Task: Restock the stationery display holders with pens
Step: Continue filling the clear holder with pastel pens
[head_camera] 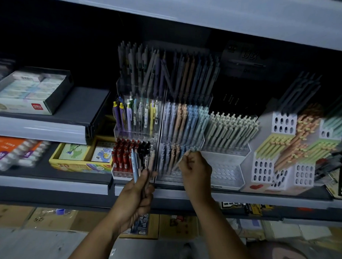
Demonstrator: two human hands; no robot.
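Note:
My left hand (138, 194) grips a small bunch of pens (135, 167), a pale blue one foremost, held upright in front of the red and black pen holder (124, 173). My right hand (195, 172) pinches a single beige pen (181, 160) slanted over the lowest tier of the clear tiered holder (171, 176), among pastel blue, peach and lilac pens. Right of that hand stands a white perforated holder (225, 175) whose front rows of holes are bare; cream pens (231, 129) fill its back tier.
A white block holder with a red heart (261, 177) holds green and orange pens at the right. Eraser boxes (26, 91) sit on the left upper shelf, a yellow crayon box (82, 159) below. Another shelf (189, 15) overhangs. Cartons line the floor.

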